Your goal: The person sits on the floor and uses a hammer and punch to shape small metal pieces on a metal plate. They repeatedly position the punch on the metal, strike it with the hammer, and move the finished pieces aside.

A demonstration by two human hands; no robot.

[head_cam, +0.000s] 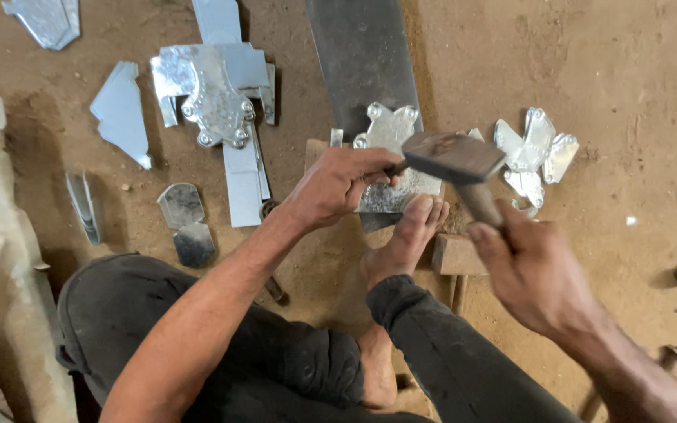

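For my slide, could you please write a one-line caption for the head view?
Seated on a dirt floor, right hand swings a hammer over a sheet-metal piece steadied by left hand and foot.

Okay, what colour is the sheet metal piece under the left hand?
Shiny silver-grey, with a mottled galvanised sheen; the sheet metal piece shows in the head view.

This is a simple sheet-metal workshop where the work is done on the ground. The floor (628, 70) is bare packed earth, and the person sits directly on it. Around the hands lie many cut pieces of shiny sheet metal (123, 110), and beyond the left hand a riveted metal assembly (217, 98). Just above the right hand is a hammer (454, 157), and below it a wooden block (456, 254).
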